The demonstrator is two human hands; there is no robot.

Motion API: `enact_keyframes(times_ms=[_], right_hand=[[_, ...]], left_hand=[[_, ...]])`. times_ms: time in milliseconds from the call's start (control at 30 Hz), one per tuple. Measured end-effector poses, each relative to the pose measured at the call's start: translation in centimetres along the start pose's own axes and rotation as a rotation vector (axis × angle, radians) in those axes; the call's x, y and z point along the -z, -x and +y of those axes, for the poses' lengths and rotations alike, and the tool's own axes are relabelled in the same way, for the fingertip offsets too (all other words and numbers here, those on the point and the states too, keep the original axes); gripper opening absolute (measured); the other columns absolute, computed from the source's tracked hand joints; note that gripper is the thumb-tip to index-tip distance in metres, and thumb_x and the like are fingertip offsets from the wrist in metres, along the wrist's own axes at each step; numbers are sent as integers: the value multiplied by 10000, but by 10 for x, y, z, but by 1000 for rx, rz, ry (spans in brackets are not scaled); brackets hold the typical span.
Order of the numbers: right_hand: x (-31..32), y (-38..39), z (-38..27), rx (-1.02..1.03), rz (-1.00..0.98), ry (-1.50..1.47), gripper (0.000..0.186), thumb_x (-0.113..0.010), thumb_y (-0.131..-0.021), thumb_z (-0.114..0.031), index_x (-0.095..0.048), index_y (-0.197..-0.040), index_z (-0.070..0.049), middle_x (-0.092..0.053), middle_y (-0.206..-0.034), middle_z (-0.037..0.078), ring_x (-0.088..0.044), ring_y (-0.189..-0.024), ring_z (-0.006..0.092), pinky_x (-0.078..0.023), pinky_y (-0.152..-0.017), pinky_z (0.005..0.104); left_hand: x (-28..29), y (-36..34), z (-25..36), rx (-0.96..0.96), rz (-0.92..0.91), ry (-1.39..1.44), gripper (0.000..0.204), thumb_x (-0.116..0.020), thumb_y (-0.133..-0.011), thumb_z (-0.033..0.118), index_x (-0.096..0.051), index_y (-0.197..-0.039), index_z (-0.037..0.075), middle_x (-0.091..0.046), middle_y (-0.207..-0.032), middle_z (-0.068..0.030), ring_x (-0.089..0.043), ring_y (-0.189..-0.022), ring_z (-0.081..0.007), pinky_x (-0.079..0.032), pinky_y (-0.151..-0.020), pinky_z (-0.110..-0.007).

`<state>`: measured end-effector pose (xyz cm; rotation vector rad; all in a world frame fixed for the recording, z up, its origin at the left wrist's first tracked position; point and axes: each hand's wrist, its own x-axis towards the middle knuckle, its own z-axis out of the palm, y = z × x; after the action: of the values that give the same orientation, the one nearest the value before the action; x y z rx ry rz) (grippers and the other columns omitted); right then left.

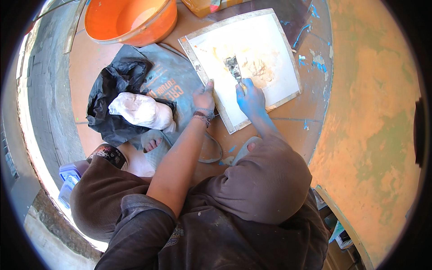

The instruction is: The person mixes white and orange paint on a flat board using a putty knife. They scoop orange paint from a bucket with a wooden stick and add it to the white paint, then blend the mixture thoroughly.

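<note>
My right hand is closed round the handle of a putty knife, whose smeared metal blade points away from me. The blade rests at a heap of cream-coloured paste or powder on a white square board with a worn grey rim. At the board's left edge, my left hand grips the rim, thumb on top; the fingers underneath are hidden. The board lies on the floor, slightly turned, just beyond my sandalled feet.
An orange basin stands at the far left. Nearer lie a white plastic bag of material, a crumpled black bag and a grey printed sheet. A patchy orange wall bounds the right side. Blue paint flecks mark the tiles.
</note>
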<state>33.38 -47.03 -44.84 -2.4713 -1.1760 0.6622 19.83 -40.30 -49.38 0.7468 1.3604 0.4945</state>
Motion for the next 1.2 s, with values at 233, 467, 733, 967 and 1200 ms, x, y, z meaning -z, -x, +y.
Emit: enact_keyframes(times_ms=[233,467,733,967,1200], right_hand=[[3,-32,-10,62,-12,29,281,-579,-869,-277,-552,-1024,-43,-644,-814,249,-624,-781,431,-491,-695,486],[-20,-50,-10,250,206,-178,325,-588,-882,-273,-520,-1069,-16,-636,-910,258,-625,-824,430,-500,-718,470],[36,25,16,71,274,-508,343,-648,-864,-190,-510,-1108,8,-646,-971,169,-638,-891,240,-501,-756,333],[74,143,103,-370,15,-795,319,-611,-894,-152,-532,-1160,7,-597,-902,31,-538,-746,79,-443,-626,217],[58,187,159,-626,-95,-1056,380,-522,-954,-305,-574,-1163,8,-579,-748,15,-485,-574,51,-362,-477,200]], left_hand=[[0,-4,-7,-41,15,26,322,-588,-920,239,-648,-1058,-46,-688,-951,-119,-606,-845,-150,-460,-802,-295],[-1,4,1,10,30,-54,321,-594,-912,242,-655,-1037,-48,-691,-939,-140,-627,-850,-179,-462,-810,-305],[-2,5,3,-58,30,-116,346,-566,-930,248,-623,-1098,-49,-676,-1013,-152,-622,-908,-192,-453,-838,-313],[-3,1,-2,-66,5,-38,367,-535,-954,261,-613,-1109,-62,-673,-995,-125,-608,-874,-168,-464,-819,-303],[-7,-10,-13,-85,58,31,408,-505,-969,287,-598,-1118,-81,-661,-1016,-113,-606,-873,-180,-472,-803,-297]])
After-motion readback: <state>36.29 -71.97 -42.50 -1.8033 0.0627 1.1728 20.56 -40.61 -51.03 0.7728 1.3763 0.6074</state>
